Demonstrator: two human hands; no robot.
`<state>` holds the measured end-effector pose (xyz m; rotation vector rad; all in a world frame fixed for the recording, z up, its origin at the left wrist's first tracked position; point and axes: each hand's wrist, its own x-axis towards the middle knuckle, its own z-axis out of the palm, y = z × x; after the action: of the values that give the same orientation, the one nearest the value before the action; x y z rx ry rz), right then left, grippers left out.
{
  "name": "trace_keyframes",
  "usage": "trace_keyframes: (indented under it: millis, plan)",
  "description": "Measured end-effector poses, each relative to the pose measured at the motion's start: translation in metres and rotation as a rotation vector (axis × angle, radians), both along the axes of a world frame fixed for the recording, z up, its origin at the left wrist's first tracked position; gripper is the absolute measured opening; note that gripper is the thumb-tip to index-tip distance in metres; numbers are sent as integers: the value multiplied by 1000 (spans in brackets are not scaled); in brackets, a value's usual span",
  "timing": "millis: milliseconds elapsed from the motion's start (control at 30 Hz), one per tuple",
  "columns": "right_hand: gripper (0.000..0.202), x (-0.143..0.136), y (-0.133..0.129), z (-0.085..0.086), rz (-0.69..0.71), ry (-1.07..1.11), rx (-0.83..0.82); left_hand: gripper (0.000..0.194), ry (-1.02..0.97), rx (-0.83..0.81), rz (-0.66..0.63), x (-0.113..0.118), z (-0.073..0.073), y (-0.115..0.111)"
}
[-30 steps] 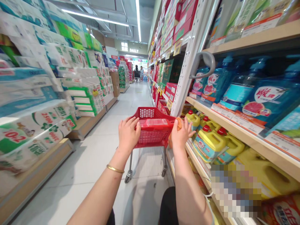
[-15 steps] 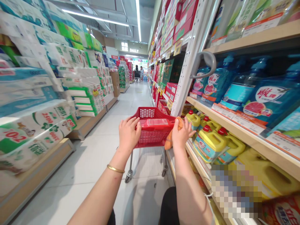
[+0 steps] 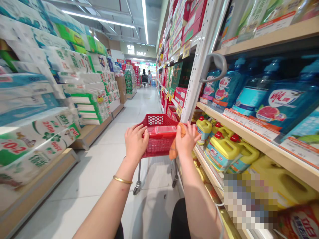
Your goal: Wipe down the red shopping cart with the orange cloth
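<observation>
A red shopping cart (image 3: 157,146) stands directly in front of me, with a clear label on its handle bar. My left hand (image 3: 136,141) is closed over the left end of that bar, thumb toward the middle. At the bar's right end, my right hand (image 3: 185,139) presses an orange cloth (image 3: 173,149) against it. One end of the cloth hangs below the bar, and part of it shows between the thumb and fingers. The right fingertips are partly spread; the palm side is hidden.
Yellow jugs (image 3: 220,149) and blue pump bottles (image 3: 281,104) fill the shelves close on the right. A grey hook-like handle (image 3: 216,68) juts out from the white shelf post (image 3: 196,63). Tissue packs (image 3: 40,132) are stacked at left. The aisle floor (image 3: 143,103) runs ahead toward distant people.
My right hand has slid left along the handle bar with the orange cloth, nearer its middle. My left hand stays on the bar.
</observation>
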<state>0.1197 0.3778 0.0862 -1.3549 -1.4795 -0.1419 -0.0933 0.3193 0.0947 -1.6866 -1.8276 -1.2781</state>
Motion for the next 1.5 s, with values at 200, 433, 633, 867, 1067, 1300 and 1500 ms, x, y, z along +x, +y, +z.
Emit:
trace_keyframes:
  millis: [200,433,633,867,1067,1300,1500]
  plan:
    - [42,-21,-14,1,106,-106,15,34,-29,6,12,1,-1,1]
    - [38,-30,-23,9,278,-226,55,35,-9,-11,8,-2,0,0]
    - [44,14,5,1,-118,68,-46,35,-24,-22,-7,3,2,-3]
    - [38,-56,-40,11,459,-385,91,39,10,-33,47,-1,-1,1]
    - [44,10,1,1,-22,-29,-9,39,22,-41,15,1,-1,-1]
    - [41,-15,-16,2,131,-163,35,37,-14,-32,38,0,-1,1]
    - [38,-28,-24,9,331,-293,72,40,18,-38,42,-2,-1,0]
